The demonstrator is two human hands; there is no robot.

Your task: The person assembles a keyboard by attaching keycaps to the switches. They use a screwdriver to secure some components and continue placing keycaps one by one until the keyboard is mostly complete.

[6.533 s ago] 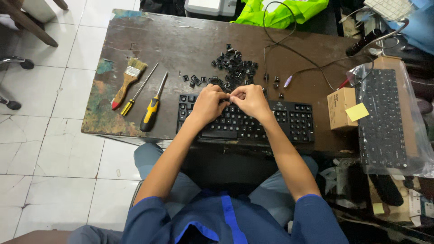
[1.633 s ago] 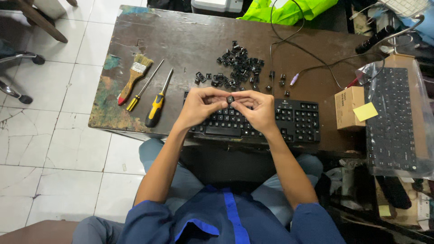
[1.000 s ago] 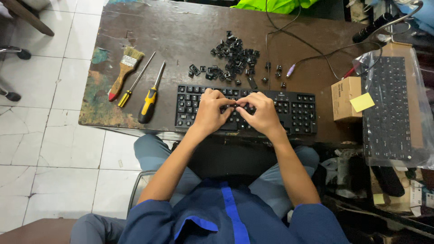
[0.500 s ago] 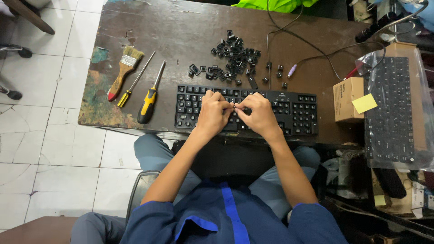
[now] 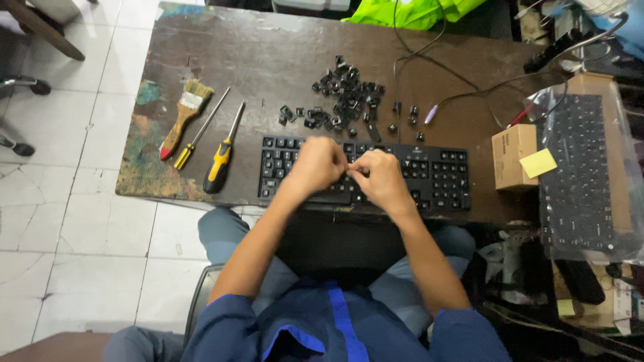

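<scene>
Keyboard (image 5: 436,175) lies on a worn brown table (image 5: 268,53) above white floor tiles (image 5: 60,201), both hands' grips unclear.

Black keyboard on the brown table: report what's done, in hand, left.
Done: most keys sit on the black keyboard. In hand: left hand and right hand meet over its middle rows; what they pinch is hidden. Left: a pile of loose black keycaps lies behind it.
</scene>
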